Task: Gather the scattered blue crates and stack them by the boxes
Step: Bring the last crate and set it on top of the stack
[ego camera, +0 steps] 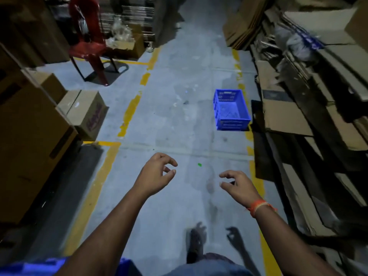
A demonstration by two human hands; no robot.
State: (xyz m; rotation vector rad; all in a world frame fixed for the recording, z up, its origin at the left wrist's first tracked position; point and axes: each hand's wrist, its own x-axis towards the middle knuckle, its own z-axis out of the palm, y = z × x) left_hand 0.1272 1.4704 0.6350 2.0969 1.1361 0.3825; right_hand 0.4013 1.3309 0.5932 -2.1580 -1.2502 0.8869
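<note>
An empty blue crate [231, 110] stands upright on the grey floor ahead, near the right yellow line and beside the cardboard piles. My left hand [158, 173] and my right hand [237, 184] are stretched forward over the aisle, well short of that crate. Both hold nothing, with fingers curled and apart. An orange thread band circles my right wrist. A blurred blue shape, maybe another crate [35, 265], shows at the bottom left edge under my left arm.
Brown cardboard boxes [85, 112] line the left side. A red plastic chair [89, 42] stands at the back left. Flattened cardboard [310, 108] is stacked along the right. Yellow floor lines [129, 114] border the aisle.
</note>
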